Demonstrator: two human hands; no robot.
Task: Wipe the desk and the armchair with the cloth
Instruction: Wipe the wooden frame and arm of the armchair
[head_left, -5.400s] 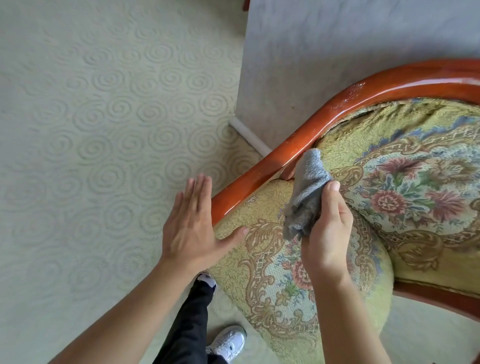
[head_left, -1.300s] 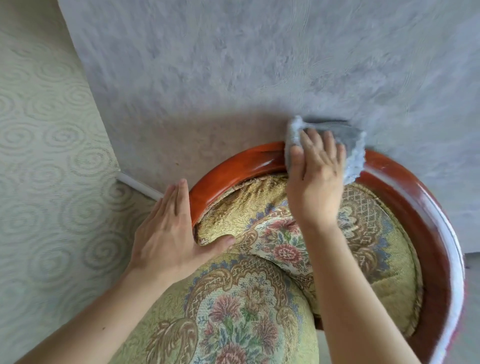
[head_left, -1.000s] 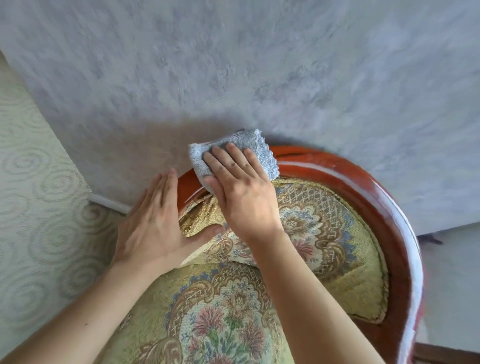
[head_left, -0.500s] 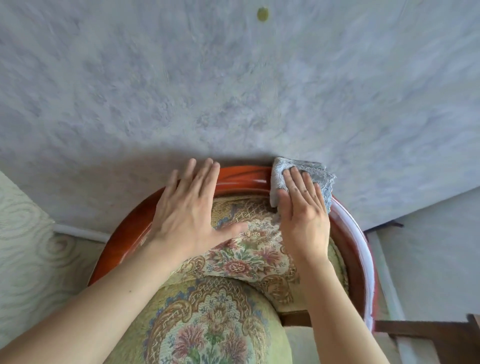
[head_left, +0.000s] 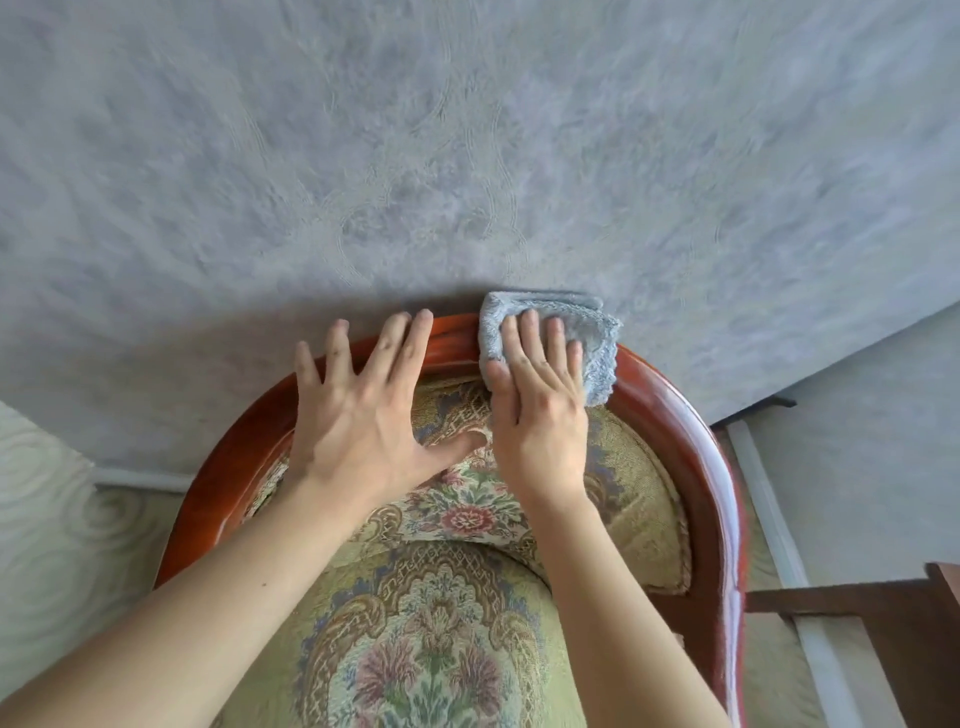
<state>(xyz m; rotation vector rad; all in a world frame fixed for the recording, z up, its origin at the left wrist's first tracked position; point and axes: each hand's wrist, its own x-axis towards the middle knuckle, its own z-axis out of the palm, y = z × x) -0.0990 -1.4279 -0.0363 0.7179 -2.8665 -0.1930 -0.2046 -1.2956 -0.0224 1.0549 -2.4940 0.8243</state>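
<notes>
since half a second ago the left hand (head_left: 358, 426) has slid up so its fingertips now lie on the polished rail, and the right hand (head_left: 537, 410) has edged the cloth slightly along the top of the curve.

nearest, at the bottom centre of the frame, sits the rounded seat cushion of green and gold floral brocade (head_left: 421, 649), with both bare forearms crossing over it. above it, mid-frame, the matching padded backrest (head_left: 623, 483) shows between and beside the hands. the left hand lies flat and spread, fingers straight, its grip released, thumb on the fabric. the right hand's grip is flat too, fingers straight, pressing the folded grey-blue terry cloth (head_left: 597, 338) onto the curved glossy red-brown wooden frame of the armchair (head_left: 691, 452) at its top, just right of centre. beyond that, the mottled grey wall (head_left: 467, 156) fills the upper frame; at the lower right edge a dark wooden piece (head_left: 852, 597) juts in.

the step in hand looks like wiping the armchair's top rail. the next move probably calls for carrying the cloth on down the right-hand sweep of the rail with steady pressure while the left hand steadies the chair. no worktop is clearly in view, so the desk's state cannot be judged.
</notes>
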